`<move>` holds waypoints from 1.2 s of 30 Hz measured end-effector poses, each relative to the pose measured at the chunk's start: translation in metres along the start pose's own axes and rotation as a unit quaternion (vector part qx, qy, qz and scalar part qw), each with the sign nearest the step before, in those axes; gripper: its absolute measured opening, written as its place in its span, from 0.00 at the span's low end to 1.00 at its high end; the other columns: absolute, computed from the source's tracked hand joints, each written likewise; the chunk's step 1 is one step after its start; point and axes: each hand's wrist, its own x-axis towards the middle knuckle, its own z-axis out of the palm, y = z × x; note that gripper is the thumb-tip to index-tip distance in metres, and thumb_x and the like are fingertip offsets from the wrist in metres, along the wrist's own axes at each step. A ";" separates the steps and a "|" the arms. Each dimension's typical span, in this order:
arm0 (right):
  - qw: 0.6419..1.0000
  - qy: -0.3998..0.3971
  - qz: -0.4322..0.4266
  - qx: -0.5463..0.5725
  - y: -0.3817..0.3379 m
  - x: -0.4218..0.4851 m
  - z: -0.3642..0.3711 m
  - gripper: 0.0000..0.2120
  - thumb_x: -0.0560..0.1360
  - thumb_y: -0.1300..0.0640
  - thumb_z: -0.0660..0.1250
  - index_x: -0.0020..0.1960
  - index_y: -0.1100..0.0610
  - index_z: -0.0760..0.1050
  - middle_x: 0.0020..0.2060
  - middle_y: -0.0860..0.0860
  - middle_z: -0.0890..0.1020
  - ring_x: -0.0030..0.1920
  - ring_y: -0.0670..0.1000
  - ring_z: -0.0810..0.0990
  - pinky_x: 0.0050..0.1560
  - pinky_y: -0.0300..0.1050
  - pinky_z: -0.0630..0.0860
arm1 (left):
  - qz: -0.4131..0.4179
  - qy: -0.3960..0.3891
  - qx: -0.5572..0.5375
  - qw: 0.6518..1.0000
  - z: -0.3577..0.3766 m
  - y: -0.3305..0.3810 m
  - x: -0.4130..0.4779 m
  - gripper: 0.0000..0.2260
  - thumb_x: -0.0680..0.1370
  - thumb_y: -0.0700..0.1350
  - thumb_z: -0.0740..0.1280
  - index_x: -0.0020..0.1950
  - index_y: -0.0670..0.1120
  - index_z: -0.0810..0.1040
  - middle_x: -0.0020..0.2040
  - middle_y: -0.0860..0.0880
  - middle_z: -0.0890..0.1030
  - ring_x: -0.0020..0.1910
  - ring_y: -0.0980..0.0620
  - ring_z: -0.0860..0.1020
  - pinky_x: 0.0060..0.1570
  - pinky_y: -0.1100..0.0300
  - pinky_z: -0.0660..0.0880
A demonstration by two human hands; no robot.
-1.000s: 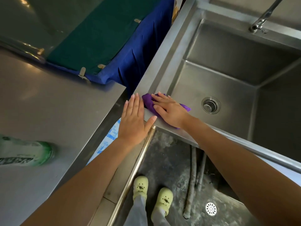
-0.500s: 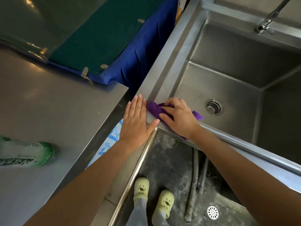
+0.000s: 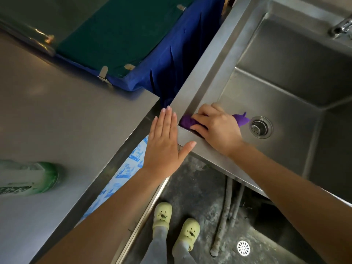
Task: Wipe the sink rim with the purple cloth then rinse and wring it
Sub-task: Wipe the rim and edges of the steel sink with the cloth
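Note:
The purple cloth (image 3: 187, 121) is bunched at the near left corner of the steel sink rim (image 3: 202, 79), mostly hidden under my right hand (image 3: 217, 126), which grips it with curled fingers; a purple tail pokes out towards the drain. My left hand (image 3: 165, 143) lies flat with fingers together on the rim's outer corner, thumb on the front edge, holding nothing. The tap (image 3: 341, 28) juts in at the top right with no water running.
A steel counter (image 3: 66, 115) adjoins the sink on the left, with a green bottle (image 3: 28, 178) lying on it. A blue and green fabric bin (image 3: 133, 44) stands behind. The drain (image 3: 260, 127) sits in the basin. Pipes and a floor drain (image 3: 243, 248) lie below.
My right hand has pulled the cloth off the front rim and into the inner corner, fingers curling tighter around it. The left hand has stayed flat on the corner.

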 end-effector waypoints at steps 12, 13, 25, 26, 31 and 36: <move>0.996 0.032 0.087 0.009 -0.012 0.005 0.005 0.10 0.74 0.54 0.66 0.49 0.59 0.81 0.44 0.53 0.78 0.47 0.55 0.75 0.34 0.44 0.69 | -0.013 -0.002 0.023 1.000 0.002 0.002 0.000 0.39 0.77 0.66 0.42 0.74 0.35 0.58 0.75 0.38 0.58 0.75 0.42 0.56 0.74 0.48 0.53; 0.998 -0.002 0.060 0.026 -0.010 0.004 0.000 0.11 0.75 0.53 0.65 0.52 0.58 0.81 0.46 0.52 0.78 0.48 0.54 0.75 0.37 0.45 0.70 | -0.011 -0.003 0.021 1.000 0.002 0.001 0.000 0.39 0.77 0.66 0.42 0.74 0.35 0.57 0.75 0.38 0.58 0.76 0.42 0.55 0.74 0.49 0.51; 0.999 -0.029 -0.003 -0.042 -0.008 0.013 -0.004 0.12 0.75 0.54 0.63 0.44 0.60 0.81 0.41 0.54 0.78 0.42 0.56 0.76 0.33 0.46 0.68 | -0.015 -0.001 0.017 1.000 0.001 0.002 0.001 0.39 0.77 0.66 0.41 0.74 0.36 0.58 0.76 0.38 0.58 0.76 0.43 0.56 0.74 0.50 0.50; 0.999 -0.005 0.017 -0.045 -0.010 0.012 0.000 0.12 0.75 0.54 0.62 0.43 0.60 0.81 0.39 0.54 0.78 0.40 0.56 0.76 0.32 0.46 0.71 | -0.015 -0.002 0.016 1.000 0.001 0.002 0.001 0.39 0.77 0.66 0.41 0.74 0.36 0.58 0.76 0.38 0.58 0.76 0.43 0.55 0.74 0.50 0.50; 0.994 0.042 0.098 0.021 -0.001 0.009 0.006 0.10 0.74 0.54 0.66 0.48 0.59 0.81 0.43 0.54 0.79 0.45 0.57 0.76 0.34 0.49 0.75 | -0.015 -0.009 0.018 1.000 0.000 0.002 0.000 0.39 0.77 0.66 0.42 0.74 0.36 0.57 0.76 0.39 0.58 0.76 0.43 0.55 0.74 0.50 0.51; 0.993 -0.034 0.072 0.092 -0.006 -0.006 -0.001 0.13 0.76 0.52 0.64 0.58 0.54 0.79 0.48 0.51 0.77 0.52 0.53 0.71 0.43 0.48 0.72 | -0.008 -0.016 0.021 1.000 -0.003 0.002 0.000 0.39 0.77 0.66 0.44 0.73 0.34 0.59 0.75 0.37 0.60 0.75 0.42 0.57 0.73 0.52 0.48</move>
